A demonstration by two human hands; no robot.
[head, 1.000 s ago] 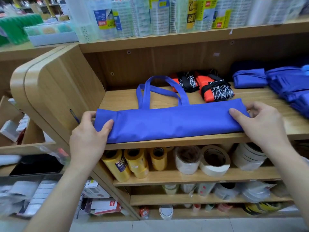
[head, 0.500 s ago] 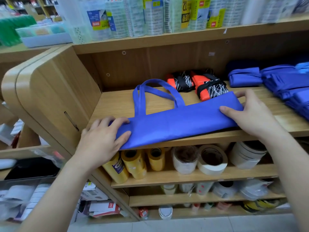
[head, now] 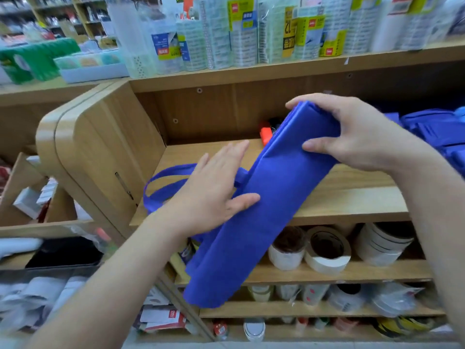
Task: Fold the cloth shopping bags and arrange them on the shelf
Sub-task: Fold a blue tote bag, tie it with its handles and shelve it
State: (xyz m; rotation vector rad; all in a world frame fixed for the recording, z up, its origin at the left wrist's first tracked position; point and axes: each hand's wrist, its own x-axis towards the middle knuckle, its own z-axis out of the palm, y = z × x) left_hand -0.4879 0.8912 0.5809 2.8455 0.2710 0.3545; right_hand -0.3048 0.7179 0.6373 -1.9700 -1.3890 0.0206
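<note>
Gripping the folded blue bag (head: pixel 271 197) by its upper end, the right hand (head: pixel 352 137) has its thumb on the front and its fingers curled over the top edge. The bag slants down to the left across the front edge of the shelf (head: pixel 352 197), and its lower end hangs before the tape rolls (head: pixel 327 250) below. The left hand (head: pixel 214 192) lies open at the bag's middle, fingers straight, thumb on the cloth. The handles (head: pixel 161 182) loop out to the left behind that hand. An orange pouch (head: pixel 266 133) shows at the back of the shelf, and more folded bags (head: pixel 437 132) lie at the right.
</note>
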